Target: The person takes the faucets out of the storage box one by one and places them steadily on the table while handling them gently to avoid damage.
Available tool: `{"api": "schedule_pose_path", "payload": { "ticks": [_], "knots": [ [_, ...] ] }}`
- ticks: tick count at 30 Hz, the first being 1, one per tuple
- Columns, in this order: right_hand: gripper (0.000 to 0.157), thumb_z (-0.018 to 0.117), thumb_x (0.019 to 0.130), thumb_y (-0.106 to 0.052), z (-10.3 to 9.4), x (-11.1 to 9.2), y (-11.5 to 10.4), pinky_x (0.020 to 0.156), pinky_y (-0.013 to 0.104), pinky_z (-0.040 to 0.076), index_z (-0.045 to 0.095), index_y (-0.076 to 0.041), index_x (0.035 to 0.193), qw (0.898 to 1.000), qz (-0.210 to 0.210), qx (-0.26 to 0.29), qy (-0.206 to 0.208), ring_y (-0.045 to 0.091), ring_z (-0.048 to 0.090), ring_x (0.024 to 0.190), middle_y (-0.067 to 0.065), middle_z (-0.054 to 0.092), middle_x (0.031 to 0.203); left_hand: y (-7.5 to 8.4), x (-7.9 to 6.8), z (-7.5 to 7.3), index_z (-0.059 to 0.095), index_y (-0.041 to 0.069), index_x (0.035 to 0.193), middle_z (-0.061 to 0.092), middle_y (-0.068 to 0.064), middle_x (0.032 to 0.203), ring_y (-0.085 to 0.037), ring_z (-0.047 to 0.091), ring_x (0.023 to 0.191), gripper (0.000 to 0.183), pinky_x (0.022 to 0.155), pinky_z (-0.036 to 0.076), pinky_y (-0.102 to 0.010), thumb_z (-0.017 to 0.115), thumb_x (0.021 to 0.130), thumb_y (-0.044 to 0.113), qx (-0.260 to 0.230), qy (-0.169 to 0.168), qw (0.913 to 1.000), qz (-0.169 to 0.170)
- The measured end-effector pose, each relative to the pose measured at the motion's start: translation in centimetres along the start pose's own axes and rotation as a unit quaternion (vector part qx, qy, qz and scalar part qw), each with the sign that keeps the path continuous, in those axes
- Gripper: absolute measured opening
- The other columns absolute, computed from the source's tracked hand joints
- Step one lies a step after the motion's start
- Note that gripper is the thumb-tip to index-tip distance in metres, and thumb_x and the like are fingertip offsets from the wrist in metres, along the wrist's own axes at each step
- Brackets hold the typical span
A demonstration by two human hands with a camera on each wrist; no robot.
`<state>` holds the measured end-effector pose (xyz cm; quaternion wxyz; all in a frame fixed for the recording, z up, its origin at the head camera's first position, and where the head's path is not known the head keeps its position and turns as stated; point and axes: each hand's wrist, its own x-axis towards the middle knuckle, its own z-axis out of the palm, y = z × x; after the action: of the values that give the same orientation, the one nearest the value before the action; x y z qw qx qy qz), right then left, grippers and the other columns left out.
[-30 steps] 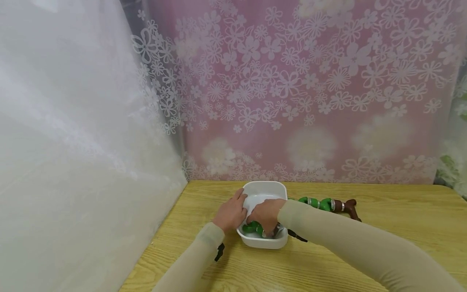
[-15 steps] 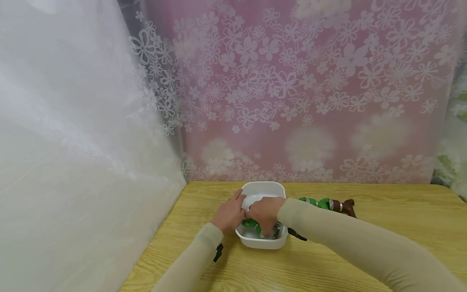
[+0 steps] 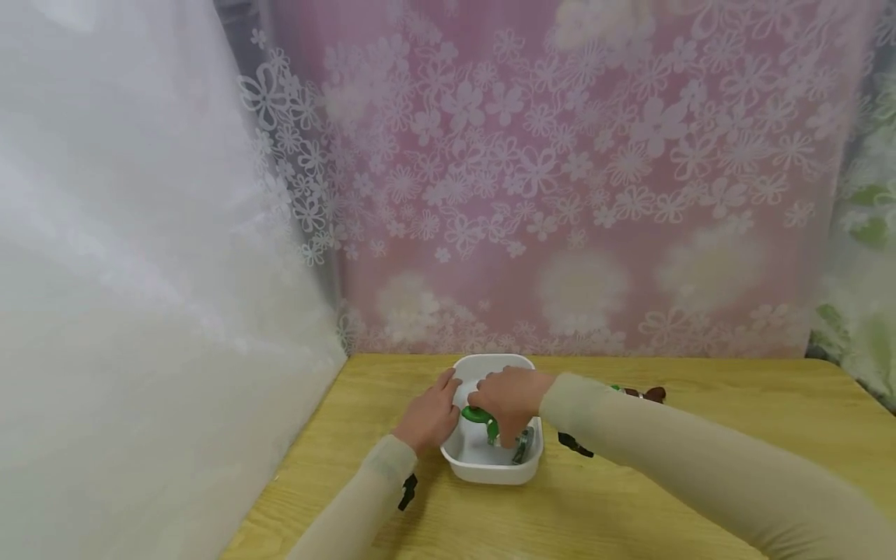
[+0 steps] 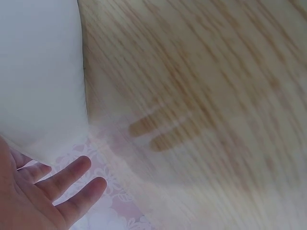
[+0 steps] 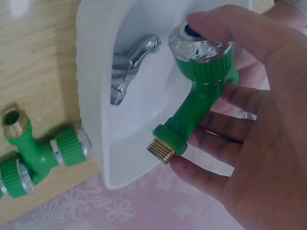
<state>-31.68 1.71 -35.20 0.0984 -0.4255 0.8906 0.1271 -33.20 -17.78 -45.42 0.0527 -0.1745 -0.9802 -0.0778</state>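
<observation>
My right hand (image 3: 509,395) is over the white basin (image 3: 490,474), gripping a green pipe fitting (image 5: 199,105). In the right wrist view, the thumb lies on its chrome collar, the other fingers are around its back, and its brass threaded end points down. A chrome faucet piece (image 5: 132,69) lies inside the basin, below the fitting. My left hand (image 3: 425,418) rests at the basin's left rim. In the left wrist view, its fingers (image 4: 64,178) are extended beside the white outer wall, holding nothing else.
Right of the basin, another green fitting (image 5: 36,158) with a brass thread lies on the wooden table (image 3: 476,529). A brown fitting (image 3: 654,395) shows past my right sleeve. A pink flowered curtain (image 3: 560,194) hangs behind, and a white sheet (image 3: 154,311) at left.
My right hand has risen within the basin with the green fitting, uncovering more of the chrome piece. The left hand stays at the rim. My right sleeve now covers more of the fittings on the table.
</observation>
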Motion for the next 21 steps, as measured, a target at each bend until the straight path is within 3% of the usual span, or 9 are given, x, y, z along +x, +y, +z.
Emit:
{"api": "schedule_pose_path", "payload": {
  "ticks": [11, 18, 21],
  "knots": [
    [0.06, 0.082, 0.078, -0.043, 0.0, -2.5, 2.7, 0.079, 0.032, 0.052, 0.061, -0.018, 0.128, 0.998, 0.024, 0.057, 0.01, 0.009, 0.056, 0.085, -0.009, 0.062, 0.104, 0.0, -0.1, 0.8, 0.043, 0.009, 0.15, 0.028, -0.011, 0.165, -0.029, 0.052, 0.137, 0.048, 0.1, 0.052, -0.046, 0.044, 0.105, 0.024, 0.001, 0.003, 0.9999, -0.012],
    [0.052, 0.078, 0.081, -0.04, -0.4, -5.5, 5.7, 0.07, 0.036, 0.05, 0.061, -0.013, 0.121, 0.993, 0.055, 0.105, 0.017, 0.013, 0.057, 0.079, -0.006, 0.06, 0.097, -0.1, 0.2, 0.3, 0.043, 0.006, 0.149, 0.026, -0.014, 0.165, -0.031, 0.055, 0.133, 0.048, 0.096, 0.054, -0.047, 0.045, 0.104, 0.022, -0.033, 0.007, 0.9994, -0.005],
    [0.047, 0.079, 0.082, -0.04, -0.1, -6.7, 7.0, 0.066, 0.036, 0.047, 0.061, -0.012, 0.116, 0.99, 0.062, 0.125, 0.021, 0.013, 0.054, 0.074, -0.005, 0.06, 0.091, -0.3, 0.2, 0.5, 0.042, 0.007, 0.15, 0.026, -0.013, 0.165, -0.029, 0.055, 0.133, 0.048, 0.096, 0.054, -0.045, 0.044, 0.104, 0.023, -0.023, 0.006, 0.9997, -0.007]
  ]
}}
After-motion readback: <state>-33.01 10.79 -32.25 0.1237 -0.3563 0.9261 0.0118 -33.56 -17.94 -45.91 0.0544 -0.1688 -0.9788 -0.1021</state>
